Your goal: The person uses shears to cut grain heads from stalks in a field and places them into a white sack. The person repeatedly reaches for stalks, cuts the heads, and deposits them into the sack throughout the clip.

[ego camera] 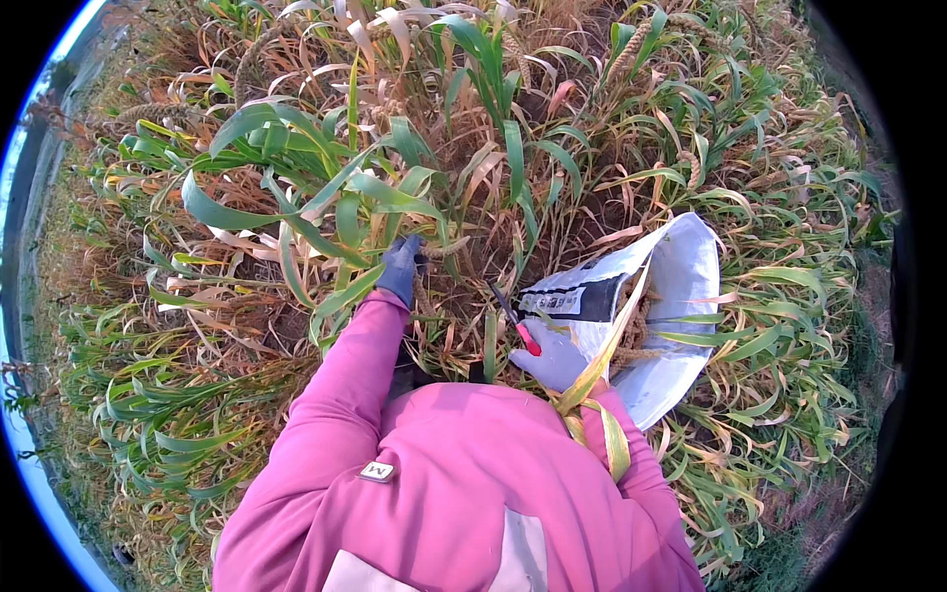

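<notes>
My left hand, in a blue-grey glove, is curled around plant stems among green leaves. A tan foxtail millet head sticks out to the right of its fingers. A cutting tool with a red handle is in my right hand, which wears a pale glove. The tool's dark, narrow blade points up and left; its exact kind is unclear. Right beside that hand lies a white woven sack, tilted with its mouth to the right. Several cut millet heads show inside it.
Dense millet plants with green and dried leaves surround me. More seed heads droop at the top, one at upper right and another at upper left. A long yellowing leaf crosses my right wrist and the sack's mouth.
</notes>
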Available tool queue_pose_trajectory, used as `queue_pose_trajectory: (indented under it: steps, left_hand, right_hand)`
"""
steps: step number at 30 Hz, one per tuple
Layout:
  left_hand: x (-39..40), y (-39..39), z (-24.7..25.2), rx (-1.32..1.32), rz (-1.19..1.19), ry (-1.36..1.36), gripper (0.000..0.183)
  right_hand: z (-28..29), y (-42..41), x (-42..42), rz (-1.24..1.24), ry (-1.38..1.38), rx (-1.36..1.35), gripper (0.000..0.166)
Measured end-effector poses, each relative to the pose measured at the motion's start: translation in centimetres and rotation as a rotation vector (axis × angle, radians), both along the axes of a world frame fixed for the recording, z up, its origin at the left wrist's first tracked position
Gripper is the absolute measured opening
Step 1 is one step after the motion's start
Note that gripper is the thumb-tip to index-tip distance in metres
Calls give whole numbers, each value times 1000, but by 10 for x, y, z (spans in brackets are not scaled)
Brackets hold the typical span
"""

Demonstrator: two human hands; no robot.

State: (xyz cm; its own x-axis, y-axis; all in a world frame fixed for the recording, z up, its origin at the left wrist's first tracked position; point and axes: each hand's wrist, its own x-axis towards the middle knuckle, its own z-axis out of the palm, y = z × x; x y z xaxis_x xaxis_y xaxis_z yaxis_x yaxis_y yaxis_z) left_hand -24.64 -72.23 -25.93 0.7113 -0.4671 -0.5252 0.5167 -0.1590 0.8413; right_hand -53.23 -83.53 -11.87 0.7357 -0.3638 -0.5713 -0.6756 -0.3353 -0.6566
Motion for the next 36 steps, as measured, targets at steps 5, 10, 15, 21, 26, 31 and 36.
queue_pose_trajectory:
  steps: [5, 10, 15, 21, 26, 31, 36]
  left_hand:
    - [-46, 98, -8, -6, -375, -447, 31]
    - [-76, 133, -19, -57, -168, 88, 30]
    - [-83, 150, -20, -48, -110, 121, 28]
    - [-90, 154, -20, -44, -80, 115, 27]
    - [-99, 155, 20, -14, -178, 141, 25]
    - [-87, 132, 45, 79, -182, 100, 20]
    - [-126, -37, 191, -484, -412, -184, 23]
  right_hand:
    - [-24, 1, 46, 323, 47, -77, 50]
    - [-63, 20, 89, 576, 92, -53, 51]
    - [-103, 46, 106, 589, -115, -10, 53]
    - [-76, 47, 127, 698, -51, 102, 42]
    - [-85, 50, 83, 586, -59, 185, 44]
    - [-109, 30, 15, 347, 266, 168, 50]
    - [-132, 34, -41, 259, 253, 204, 57]
